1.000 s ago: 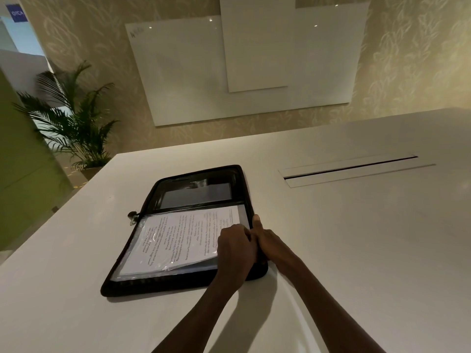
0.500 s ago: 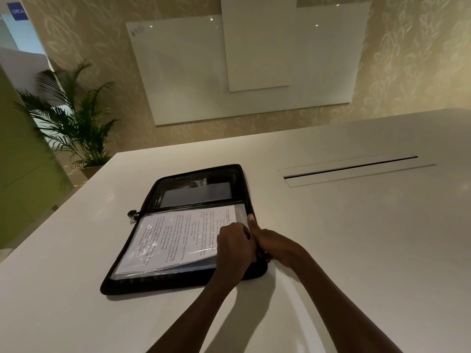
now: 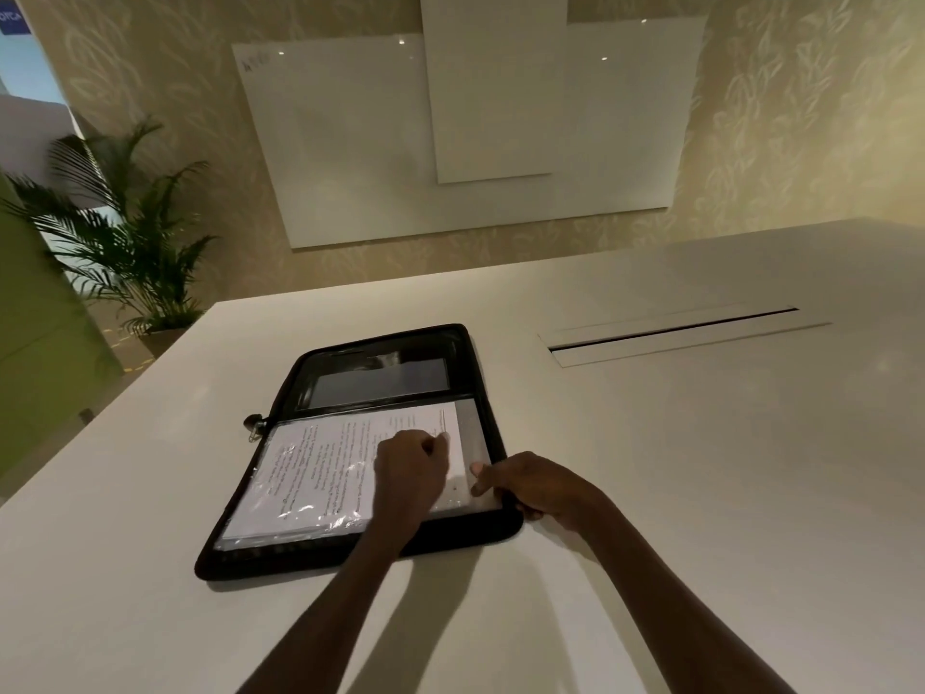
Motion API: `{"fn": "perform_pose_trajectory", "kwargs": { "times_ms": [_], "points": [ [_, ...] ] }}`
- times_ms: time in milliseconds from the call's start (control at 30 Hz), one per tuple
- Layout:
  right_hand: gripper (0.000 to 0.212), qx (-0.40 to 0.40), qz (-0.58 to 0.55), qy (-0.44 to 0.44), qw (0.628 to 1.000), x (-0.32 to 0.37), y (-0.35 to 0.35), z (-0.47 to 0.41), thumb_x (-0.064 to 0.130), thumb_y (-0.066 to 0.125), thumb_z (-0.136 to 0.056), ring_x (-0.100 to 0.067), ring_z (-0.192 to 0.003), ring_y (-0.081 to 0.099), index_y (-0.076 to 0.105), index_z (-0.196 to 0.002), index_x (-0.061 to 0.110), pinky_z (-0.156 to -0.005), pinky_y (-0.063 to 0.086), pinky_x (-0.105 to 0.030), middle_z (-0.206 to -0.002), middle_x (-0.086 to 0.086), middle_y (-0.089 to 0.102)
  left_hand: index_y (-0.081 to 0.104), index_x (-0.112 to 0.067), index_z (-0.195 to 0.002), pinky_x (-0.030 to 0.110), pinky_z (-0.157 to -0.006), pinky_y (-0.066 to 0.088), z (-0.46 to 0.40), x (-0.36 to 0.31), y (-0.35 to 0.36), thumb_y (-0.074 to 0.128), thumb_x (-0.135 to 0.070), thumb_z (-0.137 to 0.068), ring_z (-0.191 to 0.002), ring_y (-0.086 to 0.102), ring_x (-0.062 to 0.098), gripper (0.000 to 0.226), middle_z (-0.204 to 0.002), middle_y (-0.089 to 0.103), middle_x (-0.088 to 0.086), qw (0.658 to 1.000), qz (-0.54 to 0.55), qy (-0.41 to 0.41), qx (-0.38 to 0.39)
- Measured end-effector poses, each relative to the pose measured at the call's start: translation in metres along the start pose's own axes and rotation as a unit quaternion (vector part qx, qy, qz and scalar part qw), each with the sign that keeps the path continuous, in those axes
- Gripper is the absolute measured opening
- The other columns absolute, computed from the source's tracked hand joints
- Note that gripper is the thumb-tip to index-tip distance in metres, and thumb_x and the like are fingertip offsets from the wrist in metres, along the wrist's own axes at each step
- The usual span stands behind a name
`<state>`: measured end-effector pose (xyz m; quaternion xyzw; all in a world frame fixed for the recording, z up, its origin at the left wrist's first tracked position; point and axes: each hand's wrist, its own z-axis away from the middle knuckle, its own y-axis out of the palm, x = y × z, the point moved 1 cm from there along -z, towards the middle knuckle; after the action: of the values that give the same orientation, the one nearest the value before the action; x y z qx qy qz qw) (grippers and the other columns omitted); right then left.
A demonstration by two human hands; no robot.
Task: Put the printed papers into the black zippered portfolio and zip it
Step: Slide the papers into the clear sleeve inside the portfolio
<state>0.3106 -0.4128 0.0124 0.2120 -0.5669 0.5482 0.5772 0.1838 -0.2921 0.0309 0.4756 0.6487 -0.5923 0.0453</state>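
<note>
The black zippered portfolio [image 3: 453, 535] lies open flat on the white table [image 3: 701, 493], its far half showing a dark inner pocket. The printed papers [image 3: 320, 473] sit in a clear plastic sleeve [image 3: 475, 443] on the near half. My left hand [image 3: 410, 475] rests on the right part of the page, fingers curled and pinching the paper near its right edge. My right hand [image 3: 533, 485] is at the portfolio's near right corner, thumb and forefinger gripping the sleeve's right edge. The zipper pull [image 3: 254, 425] hangs at the left end of the spine.
A long cable slot [image 3: 670, 333] is cut into the table to the right of the portfolio. White boards [image 3: 350, 142] hang on the patterned wall behind. A potted palm [image 3: 125, 242] stands off the table's far left corner.
My left hand has moved away from my right hand, up and left onto the page. The papers sit further left in the sleeve, baring a strip at its right edge. My right fingers now pinch that edge.
</note>
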Motion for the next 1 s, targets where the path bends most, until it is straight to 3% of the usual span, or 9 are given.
{"fn": "perform_pose_trajectory", "kwargs": {
  "times_ms": [100,200,400,500,567,700,800,900,1000],
  "points": [
    [0.027,-0.024,0.016,-0.003,1.0,-0.002,0.003,0.002,0.031,0.073,-0.085,-0.007,-0.047,0.041,0.075,-0.091,0.005,-0.045,0.032,-0.018,-0.061,0.003,0.056,0.071,-0.008,-0.085,0.031,-0.076,0.052,-0.011,0.037,-0.014,0.058,-0.028,-0.093,-0.072,0.065,0.016,0.025,-0.077,0.071,0.004,0.998,-0.051,-0.003,-0.019],
    [0.011,-0.064,0.021,-0.002,0.998,-0.007,0.007,0.002,0.02,0.075,-0.083,-0.008,-0.062,0.056,0.077,-0.088,0.01,-0.051,0.038,-0.015,-0.07,0.009,0.068,0.059,-0.011,-0.125,0.042,-0.099,0.042,-0.018,0.075,-0.022,0.057,-0.038,-0.091,-0.115,0.057,0.028,0.044,-0.122,0.064,0.011,0.991,-0.131,-0.024,0.027],
    [0.017,-0.117,0.019,0.077,0.99,-0.01,0.005,0.002,0.016,0.077,-0.074,-0.01,-0.04,0.038,0.07,-0.069,0.002,-0.039,0.028,-0.015,-0.051,-0.002,0.049,0.055,-0.018,-0.113,0.057,-0.105,0.032,-0.022,0.12,-0.017,0.035,-0.071,-0.08,-0.128,0.039,0.038,0.065,-0.133,0.046,0.019,0.966,-0.218,-0.068,0.123],
    [0.022,-0.15,0.044,0.112,0.981,-0.004,0.001,-0.003,0.009,0.074,-0.072,-0.012,-0.037,0.033,0.055,-0.062,0.006,-0.04,0.025,-0.017,-0.048,-0.003,0.041,0.056,-0.017,-0.117,0.059,-0.108,0.029,-0.024,0.123,-0.019,0.034,-0.073,-0.082,-0.132,0.035,0.04,0.069,-0.138,0.043,0.021,0.971,-0.202,-0.052,0.117],
    [0.022,-0.192,0.07,0.125,0.971,0.002,-0.001,-0.012,0.008,0.068,-0.075,-0.015,-0.042,0.038,0.05,-0.063,0.005,-0.043,0.028,-0.019,-0.051,-0.003,0.043,0.052,-0.016,-0.131,0.06,-0.113,0.021,-0.027,0.125,-0.024,0.036,-0.07,-0.087,-0.14,0.026,0.04,0.071,-0.148,0.035,0.022,0.977,-0.198,-0.024,0.08],
    [0.018,-0.283,0.177,0.047,0.941,0.02,0.006,-0.028,0.021,0.055,-0.084,-0.027,-0.072,0.057,0.059,-0.074,0.006,-0.064,0.04,-0.028,-0.073,-0.007,0.06,0.029,-0.019,-0.15,0.061,-0.114,0.001,-0.04,0.136,-0.04,0.031,-0.072,-0.087,-0.148,-0.001,0.04,0.082,-0.16,0.008,0.02,0.977,-0.201,0.013,0.071],
    [0.034,-0.261,0.211,-0.033,0.941,0.035,0.025,-0.042,0.033,0.048,-0.095,-0.028,-0.105,0.062,0.066,-0.111,0.009,-0.084,0.047,-0.034,-0.112,-0.009,0.068,0.014,-0.023,-0.153,0.066,-0.11,-0.007,-0.045,0.153,-0.042,0.021,-0.081,-0.081,-0.146,-0.014,0.042,0.093,-0.161,-0.005,0.018,0.966,-0.227,0.012,0.12],
    [0.061,-0.183,0.271,-0.051,0.944,0.029,0.046,-0.061,0.059,0.03,-0.093,-0.027,-0.129,0.048,0.048,-0.134,0.018,-0.103,0.043,-0.043,-0.14,-0.007,0.052,0.012,-0.026,-0.153,0.07,-0.107,-0.009,-0.041,0.167,-0.039,0.008,-0.087,-0.073,-0.145,-0.014,0.046,0.101,-0.161,-0.007,0.019,0.958,-0.242,0.0,0.155],
    [0.072,-0.151,0.367,-0.017,0.918,0.009,0.063,-0.069,0.062,0.019,-0.095,-0.028,-0.15,0.015,0.022,-0.151,0.016,-0.12,0.017,-0.047,-0.162,-0.008,0.019,0.009,-0.026,-0.154,0.07,-0.107,-0.009,-0.038,0.171,-0.035,0.003,-0.086,-0.074,-0.145,-0.01,0.045,0.1,-0.161,-0.007,0.019,0.952,-0.258,-0.005,0.167]
  ]
}}
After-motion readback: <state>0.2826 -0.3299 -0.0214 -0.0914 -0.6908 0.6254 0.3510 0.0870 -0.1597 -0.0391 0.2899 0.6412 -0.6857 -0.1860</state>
